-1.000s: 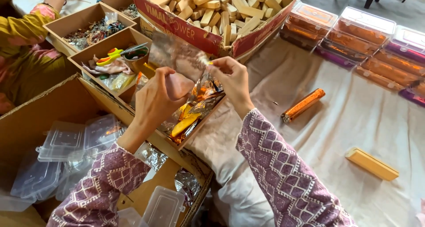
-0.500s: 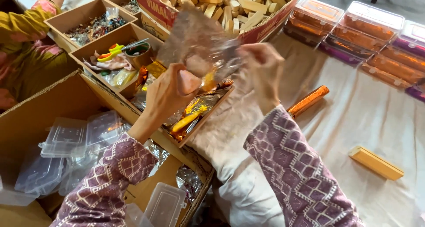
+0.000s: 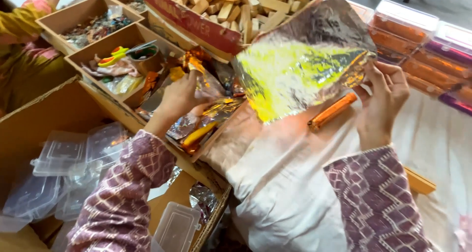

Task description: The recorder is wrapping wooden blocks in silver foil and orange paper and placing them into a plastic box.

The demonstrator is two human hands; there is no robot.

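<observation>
My right hand (image 3: 381, 102) holds up a shiny silver foil sheet (image 3: 302, 60) by its right edge; the sheet reflects yellow light and hangs spread in front of me. My left hand (image 3: 183, 96) reaches down into a cardboard box (image 3: 194, 154) of foil-wrapped orange and yellow pieces, its fingers curled on crinkled wrapping there. An orange wrapped stick (image 3: 332, 112) lies on the white cloth (image 3: 285, 183) just below the sheet.
A big box of wooden blocks (image 3: 236, 6) stands at the back. Two cardboard trays (image 3: 105, 45) of small items sit at the left, beside another person's yellow sleeve (image 3: 22, 26). Clear plastic lids (image 3: 64, 154) lie lower left; stacked clear containers (image 3: 418, 31) at the right.
My right hand has lifted the foil sheet up and to the right, where it now hangs spread wide. My left hand has dropped back into the box of wrapped pieces.
</observation>
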